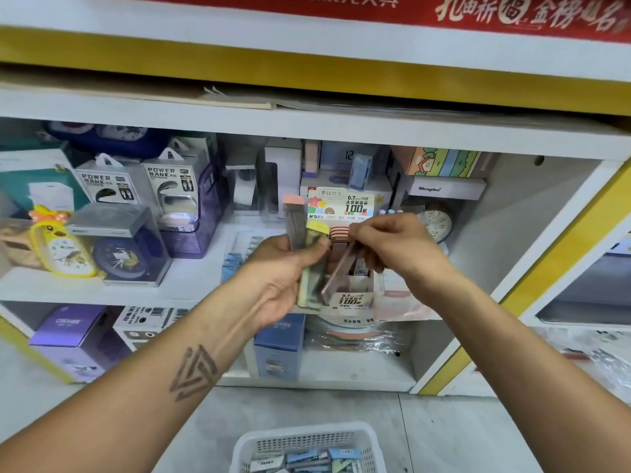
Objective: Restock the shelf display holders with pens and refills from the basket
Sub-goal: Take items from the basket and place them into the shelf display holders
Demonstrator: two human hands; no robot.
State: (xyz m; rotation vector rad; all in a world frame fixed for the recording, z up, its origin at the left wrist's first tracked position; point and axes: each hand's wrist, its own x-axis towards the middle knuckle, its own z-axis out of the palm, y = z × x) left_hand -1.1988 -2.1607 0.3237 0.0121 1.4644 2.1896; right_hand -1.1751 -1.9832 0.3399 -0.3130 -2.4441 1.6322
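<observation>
My left hand (283, 274) grips a small bundle of flat refill cases (309, 268) with pink and yellow caps, held upright in front of the shelf. Just to the right, my right hand (386, 240) pinches a brownish refill case (336, 271) by its top, tilted over the cardboard display holder (353, 297). That holder stands on the middle shelf and has a header card (341, 206) printed "0.7 HB 100". On the floor at the bottom edge, the white basket (309, 438) holds several more refill packs (307, 460).
Power bank boxes (136, 182), alarm clocks (116, 257) and a purple case fill the shelf's left side. Boxes and a small clock (435, 221) stand at the right. Purple and blue boxes (278, 346) sit on the lower shelf. A yellow-edged divider (532, 278) borders the bay.
</observation>
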